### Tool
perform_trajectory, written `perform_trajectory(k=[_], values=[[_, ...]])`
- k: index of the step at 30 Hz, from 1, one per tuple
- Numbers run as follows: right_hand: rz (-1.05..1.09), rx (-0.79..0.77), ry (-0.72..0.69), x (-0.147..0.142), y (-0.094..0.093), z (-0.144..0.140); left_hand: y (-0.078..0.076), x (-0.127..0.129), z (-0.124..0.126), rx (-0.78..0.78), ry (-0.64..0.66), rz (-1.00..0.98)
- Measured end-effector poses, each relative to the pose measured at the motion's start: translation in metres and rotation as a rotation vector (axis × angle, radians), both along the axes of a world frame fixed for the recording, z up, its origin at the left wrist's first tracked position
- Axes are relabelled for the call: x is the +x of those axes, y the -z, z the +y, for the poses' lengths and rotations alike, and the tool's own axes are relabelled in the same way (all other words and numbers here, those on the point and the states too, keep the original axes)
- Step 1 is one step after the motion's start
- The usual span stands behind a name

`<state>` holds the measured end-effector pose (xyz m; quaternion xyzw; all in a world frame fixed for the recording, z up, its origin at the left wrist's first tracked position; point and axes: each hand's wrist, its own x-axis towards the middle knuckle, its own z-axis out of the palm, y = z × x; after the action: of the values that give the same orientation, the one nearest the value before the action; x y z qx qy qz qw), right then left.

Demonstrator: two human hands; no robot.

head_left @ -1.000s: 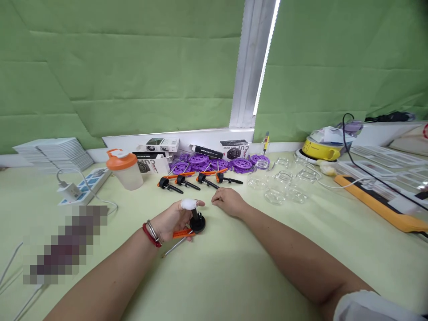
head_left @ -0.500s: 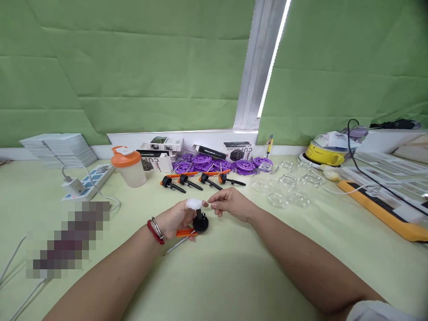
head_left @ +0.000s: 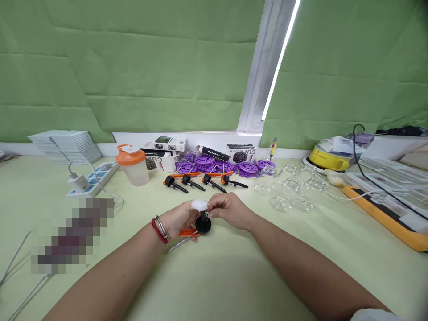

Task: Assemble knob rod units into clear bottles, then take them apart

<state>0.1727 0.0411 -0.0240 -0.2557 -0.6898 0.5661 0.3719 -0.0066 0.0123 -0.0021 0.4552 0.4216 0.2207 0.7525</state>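
My left hand point(head_left: 179, 219) grips a small black part with a round base point(head_left: 203, 225), an orange lever and a thin metal rod sticking out to the lower left. A white bandage wraps that hand's thumb tip point(head_left: 199, 204). My right hand point(head_left: 230, 209) pinches the top of the same black part's stem with its fingertips. Both hands hover just above the pale green table point(head_left: 234, 272).
Behind the hands lie several black and orange parts point(head_left: 203, 180), purple discs point(head_left: 217, 166), small boxes point(head_left: 165, 143) and clear glass cups point(head_left: 290, 187). An orange-lidded shaker point(head_left: 133, 165) and power strip point(head_left: 92, 180) stand left. A yellow pot point(head_left: 329, 158) and orange board point(head_left: 388, 214) are right.
My right hand has lifted off the table, moved left and closed its fingertips on the black part in my left hand. The view has shifted slightly.
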Motion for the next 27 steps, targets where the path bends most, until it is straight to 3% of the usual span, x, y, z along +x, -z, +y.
perform_trajectory(k=[5,15,27], values=[[-0.053,0.043,-0.017,-0.0035,0.0013,-0.0003,-0.0016,0.0016,-0.0004,-0.003,0.009,0.011],[-0.022,-0.078,-0.079,-0.0044,0.0025,0.0011,-0.0015,0.0023,-0.0008,0.018,0.02,0.009],[-0.079,0.035,-0.047,-0.0038,-0.0001,0.0005,-0.0004,0.0002,-0.0001,0.025,0.033,0.005]])
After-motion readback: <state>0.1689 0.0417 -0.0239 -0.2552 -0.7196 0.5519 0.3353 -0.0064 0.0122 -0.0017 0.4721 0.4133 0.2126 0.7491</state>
